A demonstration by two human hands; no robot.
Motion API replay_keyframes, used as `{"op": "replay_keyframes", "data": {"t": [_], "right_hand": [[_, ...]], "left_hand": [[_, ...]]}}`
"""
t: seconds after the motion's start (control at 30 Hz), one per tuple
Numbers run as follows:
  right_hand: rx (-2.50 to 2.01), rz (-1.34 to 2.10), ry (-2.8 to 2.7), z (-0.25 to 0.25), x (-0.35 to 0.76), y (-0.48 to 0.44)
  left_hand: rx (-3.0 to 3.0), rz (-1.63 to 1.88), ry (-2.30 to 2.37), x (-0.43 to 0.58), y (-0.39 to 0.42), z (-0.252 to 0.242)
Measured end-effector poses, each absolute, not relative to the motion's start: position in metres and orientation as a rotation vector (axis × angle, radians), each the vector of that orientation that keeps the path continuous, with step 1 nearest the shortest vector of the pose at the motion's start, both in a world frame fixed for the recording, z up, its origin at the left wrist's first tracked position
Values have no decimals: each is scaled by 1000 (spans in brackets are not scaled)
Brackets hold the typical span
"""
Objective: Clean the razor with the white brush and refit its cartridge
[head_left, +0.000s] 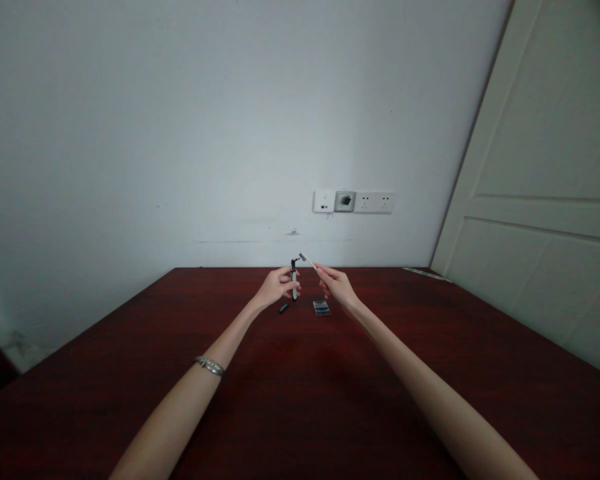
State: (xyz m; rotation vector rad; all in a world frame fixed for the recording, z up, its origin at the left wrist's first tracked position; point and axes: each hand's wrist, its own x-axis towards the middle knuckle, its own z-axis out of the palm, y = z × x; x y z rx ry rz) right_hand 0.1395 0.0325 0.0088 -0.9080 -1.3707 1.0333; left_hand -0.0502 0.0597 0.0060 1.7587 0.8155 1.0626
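Dark red wood makes up the table (300, 400) under my 2 hands. My left hand (277, 287) is closed on a slim white-and-black tool (294, 275), pinching it between thumb and fingers so that it stands nearly upright just right of my palm. Its black top rises above my fingers, and a small dark part juts from there toward my other hand.

My right hand (337, 285) is curled shut around the thin pale handle of a brush (307, 261), which slants up and leftward out of my fingertips. Its grey head sits just beside the top of the tool, between my hands; I cannot tell whether the 2 touch.

On the table below my left hand, a little nearer to me, lies a small dark green piece (283, 309). Just below and left of my right hand is a flat clear box (322, 308) with dark contents. Any lettering on the tool, piece or box is too small to read.

A silvery bracelet (210, 365) circles my left forearm. Beyond my right hand, a row of 4 plates (375, 202) is set in the pale wall (250, 133).
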Motion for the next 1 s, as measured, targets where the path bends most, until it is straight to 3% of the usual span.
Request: {"op": "replay_keyframes", "data": {"t": [0.67,1.0], "right_hand": [[-867,1072,-1503,14,143,30],[-950,540,-1698,28,154,25]], "left_hand": [[1740,1038,816,-49,57,5],[1804,1193,907,-44,62,-2]]}}
